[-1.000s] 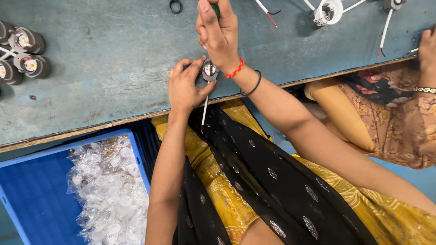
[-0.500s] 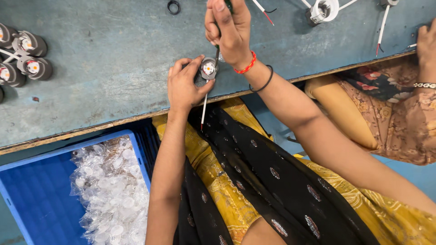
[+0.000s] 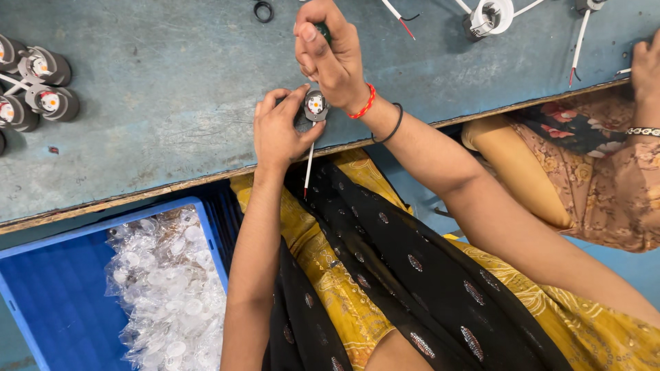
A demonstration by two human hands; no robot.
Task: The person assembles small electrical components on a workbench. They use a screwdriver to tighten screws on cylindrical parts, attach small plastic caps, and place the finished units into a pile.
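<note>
The left hand (image 3: 278,130) grips a small round lamp part (image 3: 315,104) at the near edge of the worktop (image 3: 172,89), fingers curled around its dark rim. The right hand (image 3: 328,55) is closed in a fist around a dark-handled tool (image 3: 322,31), held upright over the part's pale face. A white wire (image 3: 309,165) with a red tip hangs from the part past the worktop edge over the lap. Far left on the worktop sit several similar lamp parts (image 3: 41,86). A black ring (image 3: 263,10) lies beyond the hands, and a white holder (image 3: 491,17) with wires lies to the right. Below the worktop, a blue crate (image 3: 48,309) holds a bag of clear lenses (image 3: 168,295). Another person's hand (image 3: 646,69) rests at the far right edge.
</note>
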